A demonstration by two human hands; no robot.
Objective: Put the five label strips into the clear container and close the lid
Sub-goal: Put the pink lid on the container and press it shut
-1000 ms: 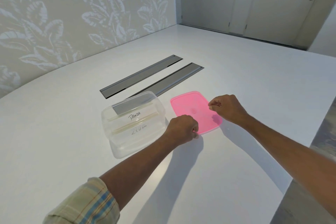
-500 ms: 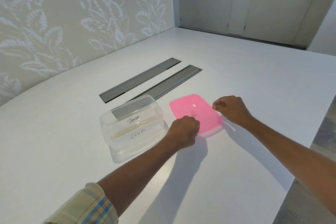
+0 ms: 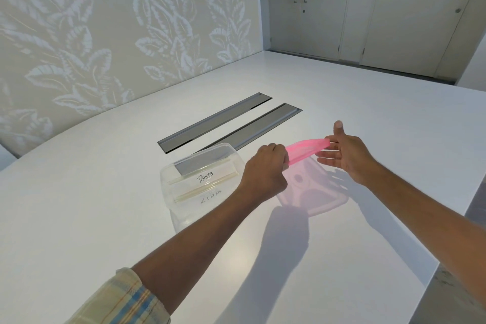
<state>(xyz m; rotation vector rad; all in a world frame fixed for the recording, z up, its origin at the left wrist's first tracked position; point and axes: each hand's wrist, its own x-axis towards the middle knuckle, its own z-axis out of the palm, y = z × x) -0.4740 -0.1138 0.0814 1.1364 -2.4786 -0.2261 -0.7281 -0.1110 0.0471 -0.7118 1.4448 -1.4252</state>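
White table (image 3: 342, 102) with leafy wallpaper behind, pretty bare setup. Left hand (image 3: 265, 173) is pinched shut on the near edge of the pink lid (image 3: 306, 151), right hand (image 3: 344, 152) has fingers spread wide and just props the far edge. Lid's in the air to the right of the clear container (image 3: 200, 184) and sags in the middle, so I'd guess it's thin, light and floppy; best held by two opposite edges. Label strips (image 3: 202, 179) already lie inside, can't count all five

Pink lid (image 3: 305, 150) aloft beside open container (image 3: 202, 181)
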